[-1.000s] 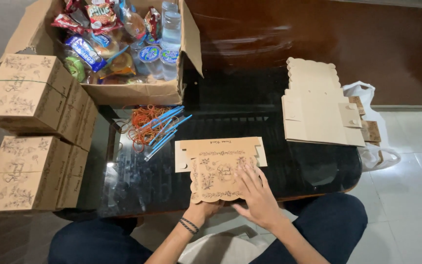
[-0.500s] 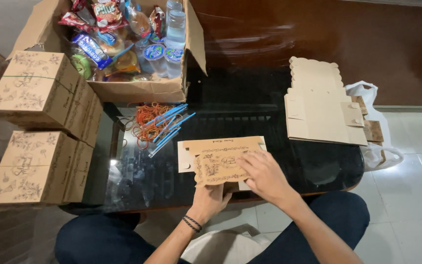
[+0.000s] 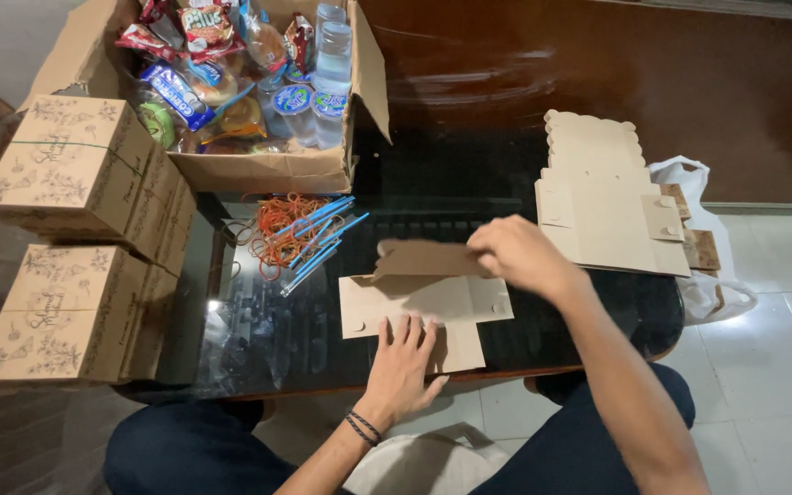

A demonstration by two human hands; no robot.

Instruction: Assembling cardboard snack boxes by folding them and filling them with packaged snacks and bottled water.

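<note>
Pressing flat, left hand (image 3: 405, 359) fingers spread on the cardboard blank (image 3: 423, 307); right hand (image 3: 517, 256) fingers pinch its flap.

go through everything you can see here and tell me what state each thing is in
Flat box blank: unfolded, far flap lifted.
Left hand: flat, pressing the blank.
Right hand: gripping the lifted flap.
Stack of blanks: flat, unfolded.
Printed boxes: assembled, closed, stacked.
Snack carton: open, full.
Rubber bands and straws: loose pile.
</note>
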